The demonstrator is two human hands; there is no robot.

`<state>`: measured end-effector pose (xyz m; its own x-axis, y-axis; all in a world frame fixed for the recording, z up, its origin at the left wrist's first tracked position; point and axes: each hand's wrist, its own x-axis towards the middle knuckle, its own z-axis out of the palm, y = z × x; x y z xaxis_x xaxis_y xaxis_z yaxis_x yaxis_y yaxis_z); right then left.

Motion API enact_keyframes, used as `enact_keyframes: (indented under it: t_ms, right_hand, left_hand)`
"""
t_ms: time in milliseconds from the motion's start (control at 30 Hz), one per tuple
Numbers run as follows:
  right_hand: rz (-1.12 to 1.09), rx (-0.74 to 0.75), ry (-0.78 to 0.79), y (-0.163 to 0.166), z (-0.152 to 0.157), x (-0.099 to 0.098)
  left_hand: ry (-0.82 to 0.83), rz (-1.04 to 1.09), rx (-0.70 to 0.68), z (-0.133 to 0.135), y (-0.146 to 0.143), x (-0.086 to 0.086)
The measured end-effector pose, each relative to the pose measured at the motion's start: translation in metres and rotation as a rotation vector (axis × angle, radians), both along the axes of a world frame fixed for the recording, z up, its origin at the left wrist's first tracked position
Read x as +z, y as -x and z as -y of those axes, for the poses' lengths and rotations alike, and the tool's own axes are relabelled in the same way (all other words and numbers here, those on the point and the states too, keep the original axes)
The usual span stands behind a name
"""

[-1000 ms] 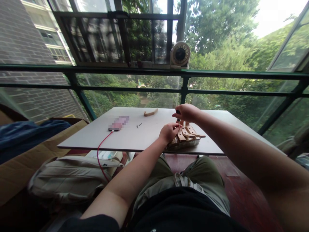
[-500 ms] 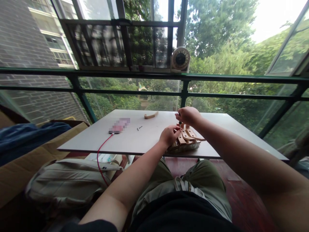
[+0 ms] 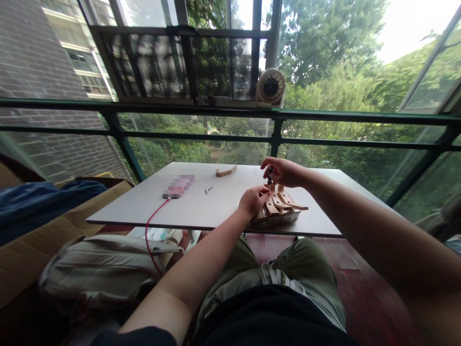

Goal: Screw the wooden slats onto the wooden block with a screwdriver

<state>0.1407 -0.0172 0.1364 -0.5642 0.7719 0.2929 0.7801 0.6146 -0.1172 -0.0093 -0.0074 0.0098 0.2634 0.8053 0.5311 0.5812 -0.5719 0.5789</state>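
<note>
A bundle of light wooden slats (image 3: 282, 203) lies on a clear plastic bag near the front edge of the white table (image 3: 201, 204). My left hand (image 3: 253, 200) is closed on the left side of the slats and steadies them. My right hand (image 3: 283, 172) is closed round a small dark-handled tool (image 3: 269, 176), held upright with its tip down on the slats.
A curved wooden piece (image 3: 225, 170) lies at the table's far side. Small dark screws (image 3: 208, 191) lie near a phone (image 3: 178, 186) with a red cable (image 3: 150, 229) running off the front edge. A beige bag (image 3: 101, 266) and cardboard box (image 3: 43, 240) sit at left. A green railing (image 3: 230, 115) runs behind.
My right hand has turned a little on the tool, wrist swung to the right. The left hand and the slats stay where they were.
</note>
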Motion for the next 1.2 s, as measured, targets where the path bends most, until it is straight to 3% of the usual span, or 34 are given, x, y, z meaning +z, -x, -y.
enact_keyframes:
  t_ms: [133,433,700,1200]
  right_hand:
    - [0.038,-0.009,0.030,-0.003,-0.008,0.005]
    - [0.161,-0.164,-0.064,0.004,-0.011,0.009]
    - [0.177,-0.268,-0.129,0.015,-0.014,-0.003]
    - [0.073,-0.317,-0.153,0.014,-0.016,-0.016]
  left_hand:
    - [-0.001,-0.009,0.000,0.000,-0.001,0.000]
    - [-0.009,-0.048,0.002,0.002,-0.002,0.003]
    - [-0.004,-0.087,0.008,0.003,-0.003,0.004]
    - [-0.002,-0.061,0.020,0.000,-0.003,0.001]
